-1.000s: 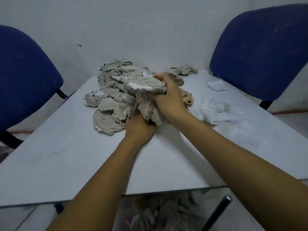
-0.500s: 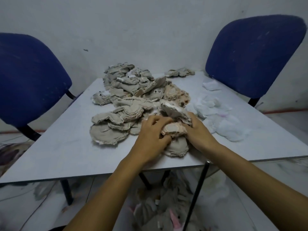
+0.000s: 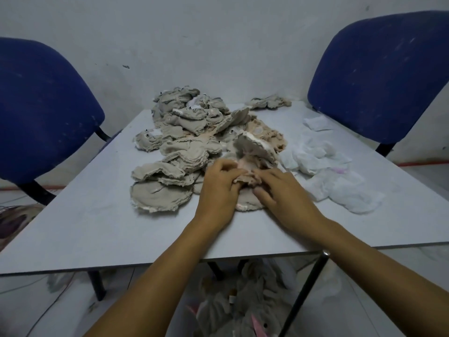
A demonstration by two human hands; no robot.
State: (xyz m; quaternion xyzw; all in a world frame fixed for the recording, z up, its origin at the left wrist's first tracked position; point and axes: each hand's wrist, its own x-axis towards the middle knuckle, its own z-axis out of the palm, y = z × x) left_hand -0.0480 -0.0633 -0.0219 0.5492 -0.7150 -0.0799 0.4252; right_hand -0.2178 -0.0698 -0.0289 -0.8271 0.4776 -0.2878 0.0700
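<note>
Settling near the front of the table (image 3: 97, 227), the hands have come down out of the pile, where a second ago the right one held a bunch aloft; now the left hand (image 3: 218, 190) and right hand (image 3: 285, 194) meet over one piece (image 3: 244, 170) — each with fingers curled in, pinching its edge. That piece lies on the table at the pile's near rim, touching it; one item seems singled out and ready to be opened or turned, so the work has likely passed from rummaging to handling. It is pale pink-beige, soft and crumpled, with a rounded flap spread beneath. Behind it sits the pile (image 3: 184, 147) — grey-beige cloth cut in rounded, frayed-edged shapes, stacked in limp layers; a few show small dark dots. To the right lies white wadding (image 3: 328, 171), thin, gauzy and wrinkled. Farther back, blue chairs (image 3: 43, 110) with fuzzy, lint-specked upholstery flank the table against a plain, scuffed wall (image 3: 218, 32).
</note>
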